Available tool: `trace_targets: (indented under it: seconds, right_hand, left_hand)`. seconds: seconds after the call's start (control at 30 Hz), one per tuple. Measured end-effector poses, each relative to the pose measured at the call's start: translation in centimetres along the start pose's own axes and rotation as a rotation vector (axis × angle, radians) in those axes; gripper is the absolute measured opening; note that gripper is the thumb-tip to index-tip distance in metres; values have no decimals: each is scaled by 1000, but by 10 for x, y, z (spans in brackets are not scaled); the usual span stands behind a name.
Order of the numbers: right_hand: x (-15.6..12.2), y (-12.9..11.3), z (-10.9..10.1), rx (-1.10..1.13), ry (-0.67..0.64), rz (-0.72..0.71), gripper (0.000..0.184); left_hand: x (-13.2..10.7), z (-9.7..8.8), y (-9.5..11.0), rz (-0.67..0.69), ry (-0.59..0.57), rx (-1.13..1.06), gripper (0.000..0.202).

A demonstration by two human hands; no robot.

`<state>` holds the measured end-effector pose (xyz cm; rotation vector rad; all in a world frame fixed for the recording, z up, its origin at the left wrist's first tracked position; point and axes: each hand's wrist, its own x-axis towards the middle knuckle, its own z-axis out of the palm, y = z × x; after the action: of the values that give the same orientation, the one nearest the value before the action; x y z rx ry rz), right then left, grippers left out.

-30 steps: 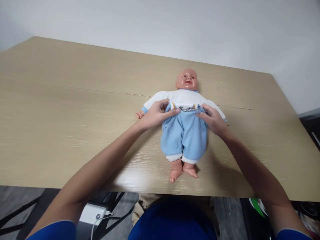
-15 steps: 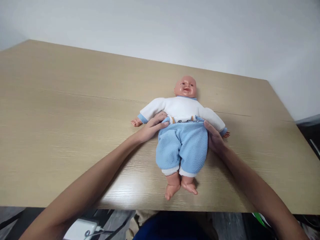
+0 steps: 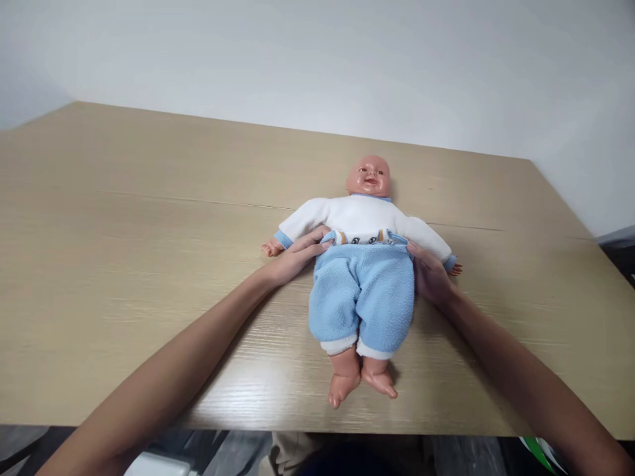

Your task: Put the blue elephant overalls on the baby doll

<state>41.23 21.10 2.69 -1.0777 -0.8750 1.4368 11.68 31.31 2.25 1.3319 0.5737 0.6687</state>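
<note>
Left hand (image 3: 292, 259), right hand (image 3: 430, 272) shifted outward, half-curled, touching blue pants (image 3: 362, 294)

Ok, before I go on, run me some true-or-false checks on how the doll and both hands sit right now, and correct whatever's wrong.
1. The doll lies on its back on the table. True.
2. The left hand is at one side of the waist of the blue trousers. True.
3. The right hand rests on the doll's head. False: it is at the other side of the trousers' waist.
4. The doll's feet are covered by socks. False: they are bare.
5. The doll's head is the end nearest the wall. True.
6. The trousers are bunched around the ankles. False: they cover the legs, with white cuffs above the feet.
</note>
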Motion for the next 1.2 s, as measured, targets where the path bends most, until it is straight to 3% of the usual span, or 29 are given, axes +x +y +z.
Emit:
trace_targets:
  seconds: [0.17,0.37,0.5,0.63,0.73,0.83,0.93,1.07,1.2]
  right_hand:
    - [0,-2,-5,5,-54,-32,30]
    - [1,0,-7,28,-64,-7,22]
    - [2,0,-4,-7,-12,-25,25]
    - [-2,1,-15,-160,8,-57,33]
    - [-10,4,-26,-274,20,-66,39]
    - [-15,10,-26,-197,38,-71,39]
    - [-13,15,-16,-73,66,-66,36]
    - [-5,14,-6,-12,99,-45,41]
    - [-4,9,-9,-33,89,-77,43]
  left_hand:
    - [1,3,-4,-14,-15,-142,45]
    - [4,6,-11,14,80,-99,54]
    - [4,14,-8,87,158,101,60]
    - [-2,13,-3,160,207,371,64]
    - [-10,5,0,199,163,428,58]
    - [-17,-2,3,225,74,446,53]
    - [-19,1,3,181,67,347,50]
    - [-16,16,-5,86,200,14,54]
    - [-12,23,-11,68,297,-60,63]
